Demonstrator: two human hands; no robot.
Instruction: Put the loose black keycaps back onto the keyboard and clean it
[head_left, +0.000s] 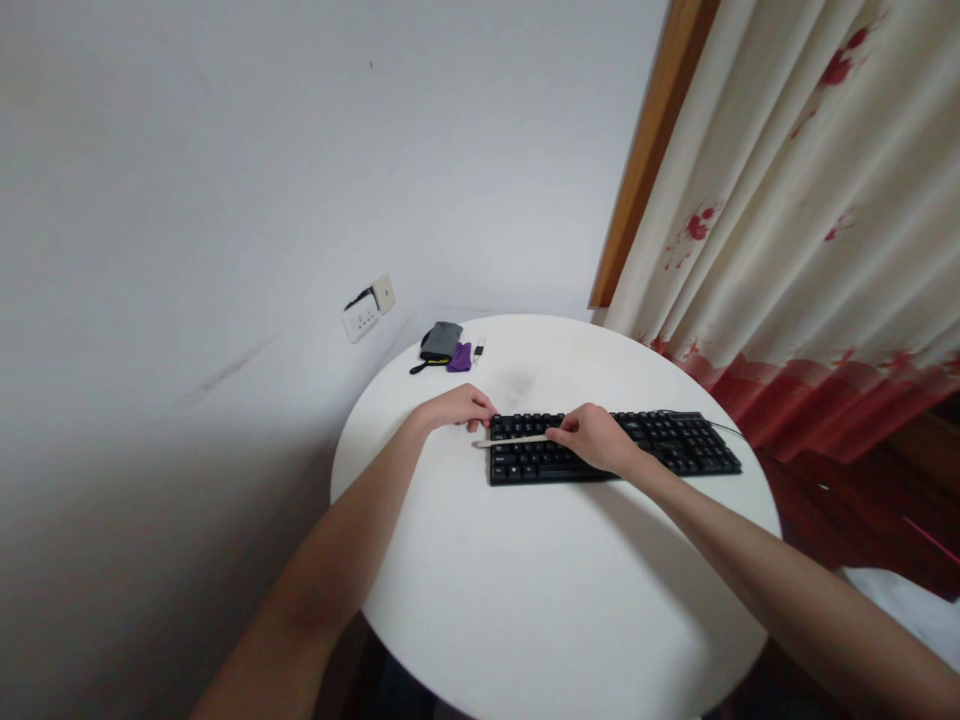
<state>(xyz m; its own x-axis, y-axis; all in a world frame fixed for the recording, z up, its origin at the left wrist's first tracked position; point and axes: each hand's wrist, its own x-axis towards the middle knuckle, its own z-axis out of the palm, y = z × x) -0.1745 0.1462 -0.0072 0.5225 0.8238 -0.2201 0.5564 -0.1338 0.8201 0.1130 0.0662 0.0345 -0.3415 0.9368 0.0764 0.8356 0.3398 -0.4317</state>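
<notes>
A black keyboard [679, 445] lies across the round white table, its keys facing up. At its upper left corner is my left hand [457, 405], with fingers curled and the fingertips against the keyboard's edge. Over the left half of the keys, my right hand [592, 437] pinches a thin pale stick [517, 440] between thumb and fingers. The stick points left, low over the keys, and its greyish tip reaches just past the keyboard's left edge. Whether it touches the keys, I cannot tell. My right hand hides some of the middle keys.
At the table's [570, 590] far side lie a folded grey cloth [442, 340] with a black loop, a purple cloth [460, 358] and a small black and white item [478, 350]. A wall socket [361, 318] is at left, a curtain [817, 230] at right. A cable [726, 429] leaves the keyboard.
</notes>
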